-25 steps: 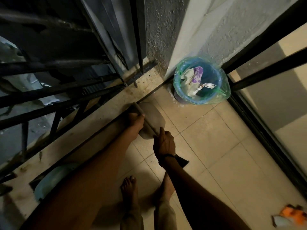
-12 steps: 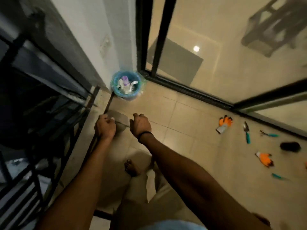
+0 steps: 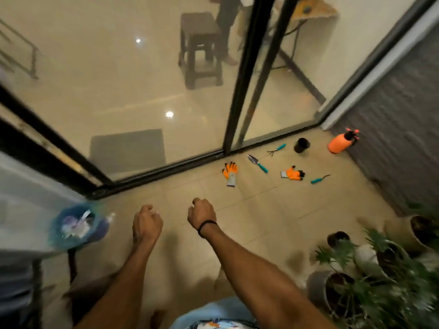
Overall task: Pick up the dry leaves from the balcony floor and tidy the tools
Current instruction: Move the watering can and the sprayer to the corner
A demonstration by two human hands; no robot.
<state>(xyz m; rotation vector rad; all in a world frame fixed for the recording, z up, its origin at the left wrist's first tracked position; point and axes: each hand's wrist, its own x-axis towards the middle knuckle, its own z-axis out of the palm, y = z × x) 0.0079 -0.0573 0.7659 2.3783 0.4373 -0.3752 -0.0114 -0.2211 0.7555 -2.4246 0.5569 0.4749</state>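
Observation:
My left hand (image 3: 147, 224) and my right hand (image 3: 202, 213) are held out over the tiled balcony floor (image 3: 261, 222), backs up. Their fingers are curled and nothing shows in either. A blue bin (image 3: 76, 224) lined with a green bag and holding paper scraps stands to the left of my left hand. Further off by the glass door lie two orange gloves (image 3: 230, 172) (image 3: 293, 173), a teal-handled trowel (image 3: 257, 162), a small rake (image 3: 276, 149) and a thin teal-handled tool (image 3: 319, 179). I see no dry leaves on the tiles.
A black pot (image 3: 301, 145) and an orange spray bottle (image 3: 342, 141) stand near the far corner. Potted plants (image 3: 370, 269) crowd the right side. The black-framed glass sliding door (image 3: 228, 129) runs along the far edge, a grey wall (image 3: 403, 138) on the right.
My view has swung right from the railing corner to the door and tools. Both hands have let go of the dustpan, which is out of sight, and the bin now lies at my left.

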